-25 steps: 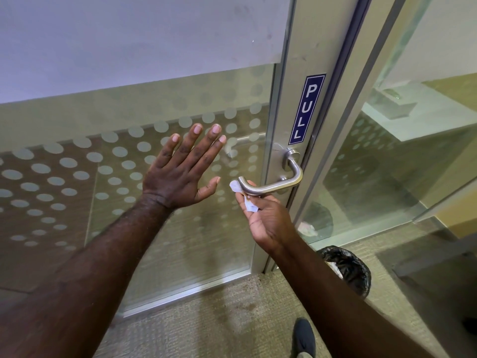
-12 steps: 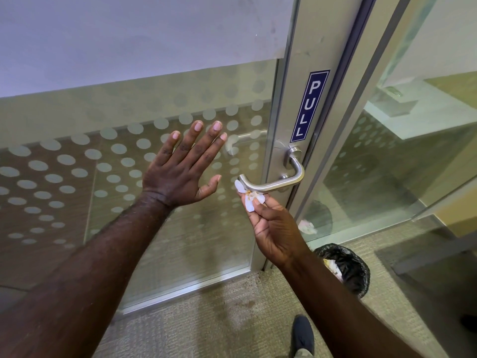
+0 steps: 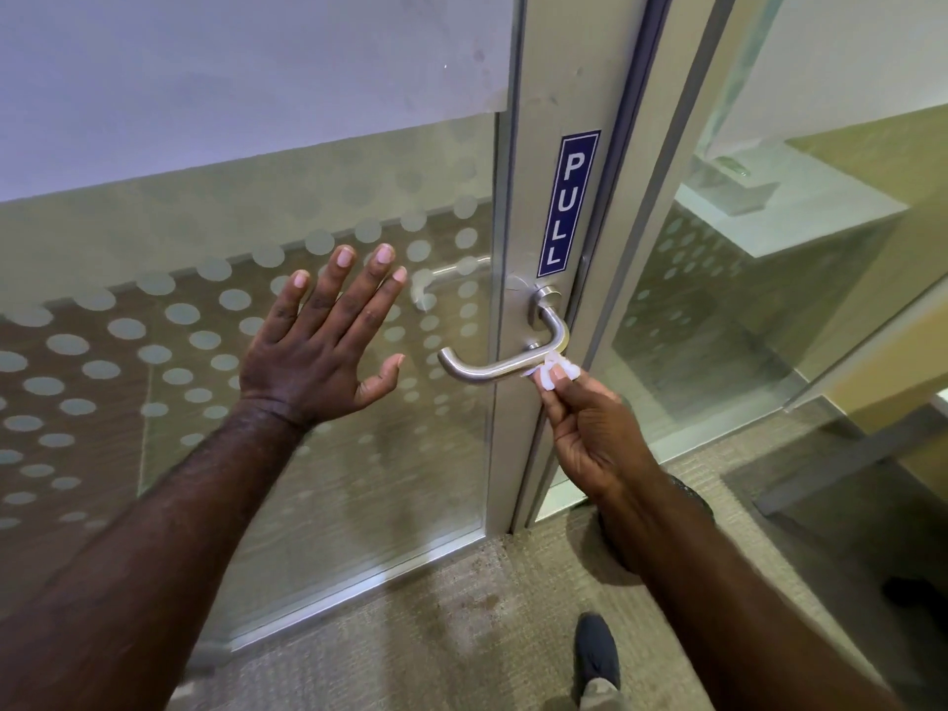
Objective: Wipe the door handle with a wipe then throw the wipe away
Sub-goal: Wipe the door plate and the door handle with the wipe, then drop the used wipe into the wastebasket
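One label can be read: a blue vertical sign (image 3: 568, 203) on the metal door frame (image 3: 533, 146) spells "PULL" in white letters, just above the door handle (image 3: 500, 369). Pinched between the thumb and fingertips of the right hand (image 3: 590, 433) is a small white wipe (image 3: 554, 369), pressed against the underside of the lever near its bend, at the hinge end rather than the free tip. Spread flat with fingers apart, the left hand (image 3: 318, 351) rests against the dotted glass panel (image 3: 128, 351), beside the lever's free end without touching it. Behind the right forearm a black bin (image 3: 690, 497) shows partly on the carpet.
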